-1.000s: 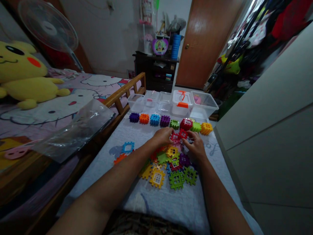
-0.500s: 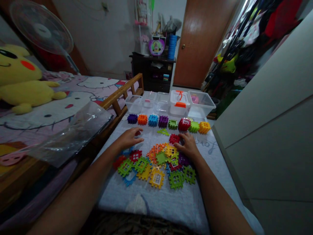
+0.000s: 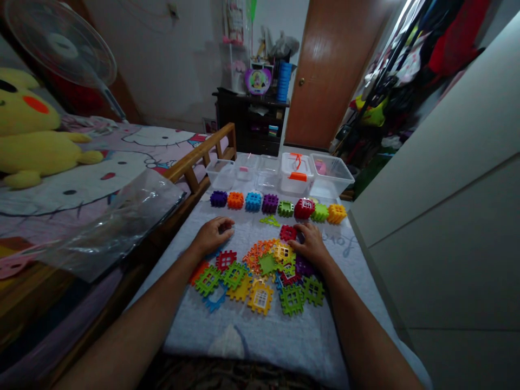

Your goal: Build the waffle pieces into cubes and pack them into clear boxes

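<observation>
My left hand [image 3: 213,234] rests on the pale cloth [image 3: 252,330] left of the pile, its fingers curled in; what they hold, if anything, is hidden. My right hand [image 3: 312,245] is closed on a red block piece [image 3: 287,233] at the pile's far edge. Between my hands lies a pile of flat colourful window tiles [image 3: 260,271]. A loose green piece [image 3: 270,220] lies just beyond it. Farther back stands a row of assembled cubes, from a purple cube [image 3: 218,198] on the left, past a red cube [image 3: 304,208], to an orange cube [image 3: 337,213].
Clear plastic containers [image 3: 331,174] stand behind the cubes. On the left are a wooden bed rail [image 3: 195,160], a crumpled plastic bag [image 3: 117,222] and a yellow plush [image 3: 36,143]. A white cabinet [image 3: 442,216] closes the right side. A dark shelf [image 3: 252,116] and door stand beyond.
My left hand let go of the red piece, moved left and curled its fingers. More tiles now lie spread on the pile's left side. My right hand stayed on the red piece.
</observation>
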Available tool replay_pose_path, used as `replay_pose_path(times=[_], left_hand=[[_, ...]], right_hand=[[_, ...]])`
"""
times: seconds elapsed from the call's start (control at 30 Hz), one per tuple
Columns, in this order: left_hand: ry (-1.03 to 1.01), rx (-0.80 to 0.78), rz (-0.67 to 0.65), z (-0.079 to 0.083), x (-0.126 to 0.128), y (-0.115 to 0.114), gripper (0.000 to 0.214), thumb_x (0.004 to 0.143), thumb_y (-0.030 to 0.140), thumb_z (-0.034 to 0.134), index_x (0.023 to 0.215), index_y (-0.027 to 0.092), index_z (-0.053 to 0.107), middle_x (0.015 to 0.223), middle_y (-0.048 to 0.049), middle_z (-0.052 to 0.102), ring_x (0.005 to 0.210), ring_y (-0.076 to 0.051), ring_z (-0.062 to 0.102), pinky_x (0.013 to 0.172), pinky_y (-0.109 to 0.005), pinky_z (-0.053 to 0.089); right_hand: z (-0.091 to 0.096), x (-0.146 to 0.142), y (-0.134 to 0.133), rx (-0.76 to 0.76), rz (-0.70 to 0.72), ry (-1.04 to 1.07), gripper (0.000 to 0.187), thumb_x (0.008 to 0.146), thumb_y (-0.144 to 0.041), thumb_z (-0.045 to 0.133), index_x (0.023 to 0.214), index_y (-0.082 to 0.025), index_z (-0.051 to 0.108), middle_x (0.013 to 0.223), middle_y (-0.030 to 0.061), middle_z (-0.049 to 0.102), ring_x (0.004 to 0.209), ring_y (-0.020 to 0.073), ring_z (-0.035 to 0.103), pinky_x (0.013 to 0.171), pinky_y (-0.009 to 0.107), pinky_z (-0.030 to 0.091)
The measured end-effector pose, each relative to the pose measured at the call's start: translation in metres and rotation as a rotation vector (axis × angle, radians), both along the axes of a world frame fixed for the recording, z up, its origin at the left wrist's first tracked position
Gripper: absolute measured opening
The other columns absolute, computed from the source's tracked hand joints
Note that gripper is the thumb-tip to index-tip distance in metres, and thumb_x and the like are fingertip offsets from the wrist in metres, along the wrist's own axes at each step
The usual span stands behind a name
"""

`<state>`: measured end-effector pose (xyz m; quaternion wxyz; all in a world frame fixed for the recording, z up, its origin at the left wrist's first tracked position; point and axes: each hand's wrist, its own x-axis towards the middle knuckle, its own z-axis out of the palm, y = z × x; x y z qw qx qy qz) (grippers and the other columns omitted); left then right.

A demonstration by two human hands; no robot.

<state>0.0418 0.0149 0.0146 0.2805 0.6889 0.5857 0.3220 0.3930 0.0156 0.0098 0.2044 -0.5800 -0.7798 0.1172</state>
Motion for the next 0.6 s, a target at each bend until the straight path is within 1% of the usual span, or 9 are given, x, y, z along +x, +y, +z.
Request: replay_pose_path(times=[0.17,0.37,0.5,0.6], left_hand=[[0.026,0.047,-0.023,-0.001,0.001,-0.002,0.035,0.073,0.044,0.062,0.096,0.019,0.07,0.098,-0.0064,0.071,0.087,-0.023,0.067,0.084,-0.036,0.054],[0.058,0.069,-0.029,-0.001,0.001,-0.002,0.033,0.075,0.042,0.06,0.095,0.018,0.069,0.098,-0.0066,0.07,0.087,-0.023,0.066,0.084,-0.036,0.054],[0.052,0.06,-0.015,-0.002,-0.001,-0.002,0.034,0.074,0.043,0.06,0.096,0.018,0.069,0.097,-0.0064,0.07,0.087,-0.022,0.066,0.084,-0.035,0.054],[0.043,0.042,0.001,-0.002,-0.001,-0.003,0.034,0.074,0.043,0.06,0.097,0.019,0.068,0.097,-0.006,0.07,0.087,-0.022,0.065,0.084,-0.036,0.054]], right_hand=[[0.004,0.002,-0.002,-0.025,0.027,-0.026,0.044,0.077,-0.037,0.069,0.117,-0.021,0.064,0.112,0.0098,0.06,0.106,0.0281,0.053,0.093,0.041,0.042],[0.003,-0.003,0.0,0.009,0.011,-0.089,0.048,0.074,-0.04,0.074,0.116,-0.02,0.064,0.109,0.0101,0.06,0.105,0.0285,0.053,0.092,0.041,0.041],[0.003,-0.006,0.001,0.037,-0.014,-0.098,0.042,0.072,-0.04,0.074,0.108,-0.021,0.066,0.103,0.0086,0.06,0.099,0.0271,0.053,0.088,0.04,0.042],[0.007,0.007,-0.003,0.041,-0.018,-0.081,0.04,0.069,-0.041,0.075,0.102,-0.021,0.066,0.101,0.0079,0.059,0.097,0.0269,0.054,0.086,0.04,0.043]])
